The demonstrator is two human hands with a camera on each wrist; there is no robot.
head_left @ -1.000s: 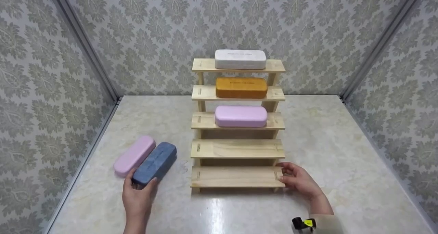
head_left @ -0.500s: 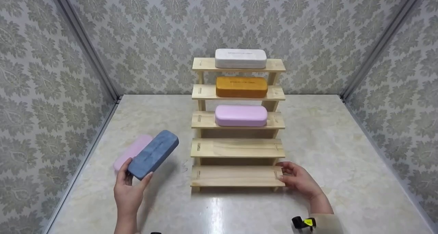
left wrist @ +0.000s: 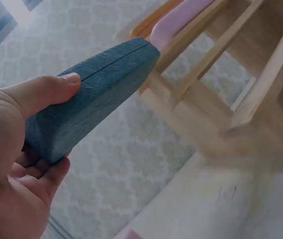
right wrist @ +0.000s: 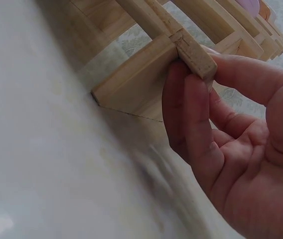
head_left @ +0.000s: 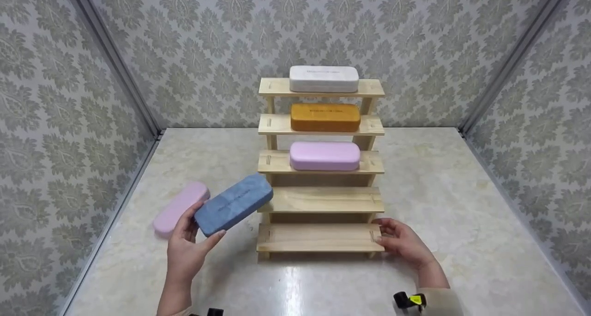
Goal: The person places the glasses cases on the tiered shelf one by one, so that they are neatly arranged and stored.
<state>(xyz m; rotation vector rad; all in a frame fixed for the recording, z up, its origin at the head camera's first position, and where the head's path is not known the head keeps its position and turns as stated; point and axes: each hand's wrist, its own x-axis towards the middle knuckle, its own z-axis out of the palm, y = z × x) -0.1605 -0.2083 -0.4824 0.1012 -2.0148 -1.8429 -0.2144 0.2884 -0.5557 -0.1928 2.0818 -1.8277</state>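
Observation:
My left hand [head_left: 189, 253] grips the near end of a blue glasses case [head_left: 234, 204], thumb on one side and fingers on the other. The case is raised off the table and tilted, its far end overlapping the left end of the second-lowest shelf in the head view. In the left wrist view the thumb presses along the seam side of the blue case [left wrist: 94, 94]. My right hand [head_left: 406, 244] pinches the right end of the bottom board of a wooden tiered rack [head_left: 318, 238]. In the right wrist view, thumb and fingers close around the board's corner [right wrist: 196, 55].
On the upper three shelves sit a white case [head_left: 323, 79], an orange case [head_left: 325, 117] and a pink case [head_left: 324, 156]. Another pink case [head_left: 181, 209] lies on the marbled table [head_left: 438, 177], left of the rack. Patterned walls [head_left: 295, 25] enclose the table at the back and sides.
My left hand has lifted the blue case off the table from beside the pink one and carried it right, turning it toward the rack. The right hand stays on the rack.

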